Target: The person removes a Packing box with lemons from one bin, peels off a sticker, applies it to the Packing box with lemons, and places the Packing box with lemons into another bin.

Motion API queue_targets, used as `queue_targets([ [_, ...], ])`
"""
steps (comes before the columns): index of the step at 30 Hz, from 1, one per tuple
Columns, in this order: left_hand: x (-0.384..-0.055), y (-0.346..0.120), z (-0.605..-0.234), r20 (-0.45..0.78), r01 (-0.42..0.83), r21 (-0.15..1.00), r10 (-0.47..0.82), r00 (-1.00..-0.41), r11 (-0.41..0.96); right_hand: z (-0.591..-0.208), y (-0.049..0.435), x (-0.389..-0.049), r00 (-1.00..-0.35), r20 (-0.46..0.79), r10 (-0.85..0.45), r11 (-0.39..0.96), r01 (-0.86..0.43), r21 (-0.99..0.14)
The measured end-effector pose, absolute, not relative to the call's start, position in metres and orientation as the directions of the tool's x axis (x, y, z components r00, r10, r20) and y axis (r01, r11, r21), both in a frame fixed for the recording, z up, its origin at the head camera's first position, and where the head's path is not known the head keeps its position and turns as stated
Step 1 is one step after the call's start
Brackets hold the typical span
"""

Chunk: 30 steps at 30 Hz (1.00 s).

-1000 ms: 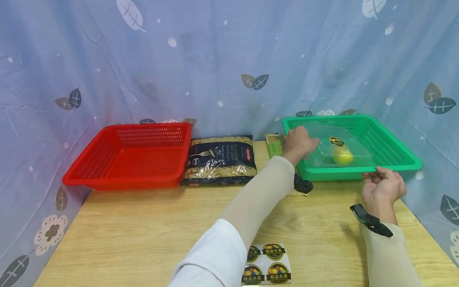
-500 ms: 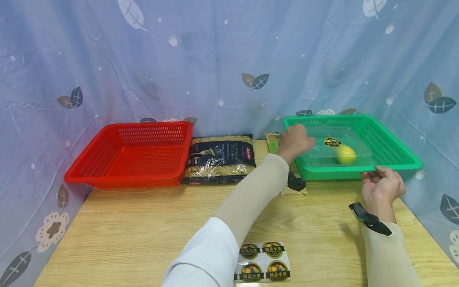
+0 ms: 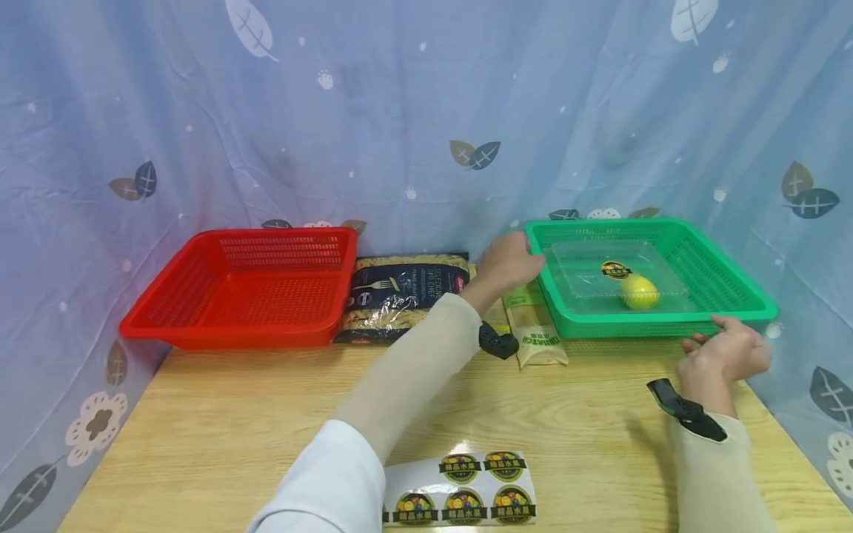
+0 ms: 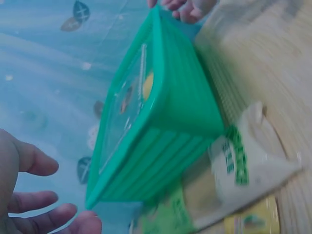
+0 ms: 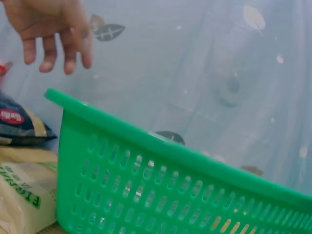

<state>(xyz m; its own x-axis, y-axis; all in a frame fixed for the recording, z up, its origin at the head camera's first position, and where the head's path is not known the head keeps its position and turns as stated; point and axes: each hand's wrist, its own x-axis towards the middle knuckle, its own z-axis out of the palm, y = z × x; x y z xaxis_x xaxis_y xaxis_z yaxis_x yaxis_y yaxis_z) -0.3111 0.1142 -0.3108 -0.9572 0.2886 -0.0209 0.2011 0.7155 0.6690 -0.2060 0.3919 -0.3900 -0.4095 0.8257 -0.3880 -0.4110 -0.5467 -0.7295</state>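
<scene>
A green plastic basket stands at the back right of the table. In it lies a clear plastic box with a round black-and-gold sticker; a yellow ball-shaped fruit shows at the box. My left hand is left of the basket, above some food packs, fingers spread and apart from the rim in the left wrist view. My right hand is at the basket's front right, palm upward, its thumb right at the rim and fingers loosely bent below. The right wrist view shows the basket's slotted wall.
A red basket stands at the back left. Between the baskets lie a dark pasta bag and a pale pack with green print. A sheet of round fruit stickers lies at the front. A patterned curtain hangs behind.
My left hand has moved left, away from the green basket's left rim, uncovering the pale pack. My right hand has slid slightly right and loosened from the front rim.
</scene>
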Motion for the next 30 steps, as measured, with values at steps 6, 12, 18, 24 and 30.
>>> queue_targets([
  [6, -0.309, 0.080, -0.307, 0.063, 0.274, 0.699, 0.325, -0.944, 0.660, -0.366, 0.373, -0.200, -0.319, -0.139, 0.938, -0.305, -0.560, -0.771],
  [12, -0.298, 0.050, -0.310, 0.159, 0.376, 0.645, 0.364, -0.917, 0.665, -0.348, 0.347, -0.203, -0.230, 0.305, 0.924, 0.069, -0.684, -0.726],
  [18, -0.284, 0.023, -0.314, 0.249, 0.463, 0.585, 0.396, -0.884, 0.665, -0.332, 0.321, -0.203, -0.301, 0.573, 0.763, 0.222, -0.710, -0.668],
  [24, -0.267, -0.003, -0.318, 0.362, 0.600, 0.483, 0.479, -0.800, 0.637, -0.322, 0.293, -0.206, -0.466, 0.741, 0.483, 0.392, -0.641, -0.660],
  [30, -0.247, -0.036, -0.331, 0.461, 0.689, 0.349, 0.523, -0.717, 0.635, -0.316, 0.269, -0.203, -0.559, 0.818, 0.134, 0.510, -0.669, -0.540],
])
